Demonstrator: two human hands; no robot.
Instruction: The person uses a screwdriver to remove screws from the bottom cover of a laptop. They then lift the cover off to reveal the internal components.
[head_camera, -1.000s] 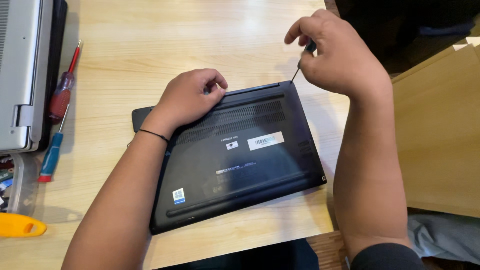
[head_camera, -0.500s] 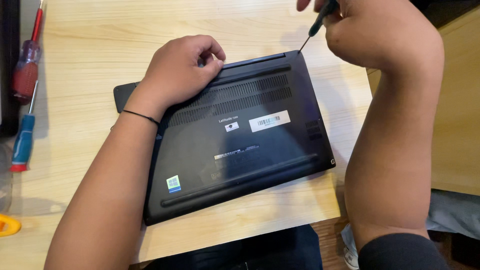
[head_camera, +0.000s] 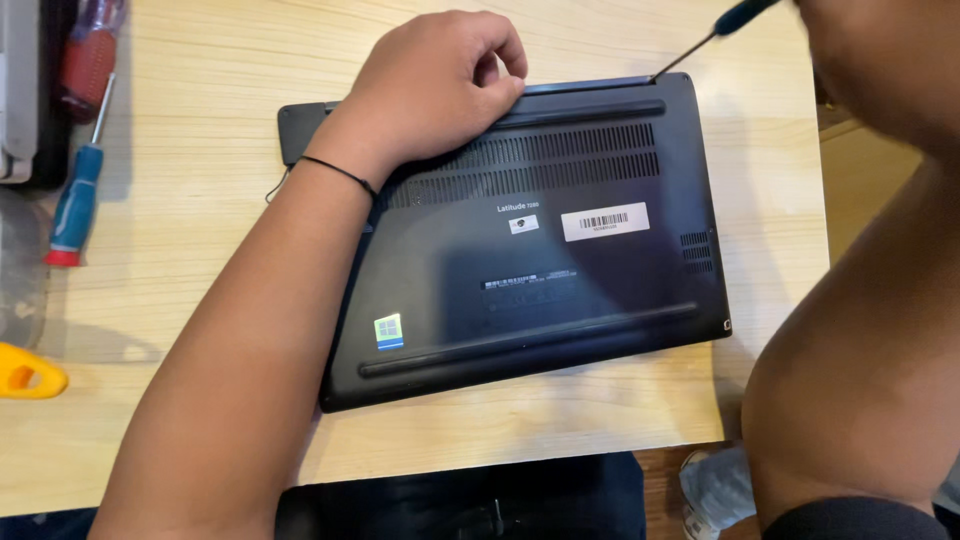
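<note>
Currently, status:
Laptop (head_camera: 540, 270): centre frame, upside down on our wooden table (head_camera: 200, 130), bottom cover on and seated.
Left hand (head_camera: 435, 85): loose fist pressed on laptop's upper-left edge, grasping nothing.
Right hand (head_camera: 880, 70): upper right, mostly out of frame; we can't tell its grip.
Screwdriver (head_camera: 700, 45): tip at upper-right corner screw.
Progress: we judge early; no screws visibly out, cover not lifted.
Containers: none holding parts; spare blue-handled screwdriver (head_camera: 78, 205) far left.
</note>
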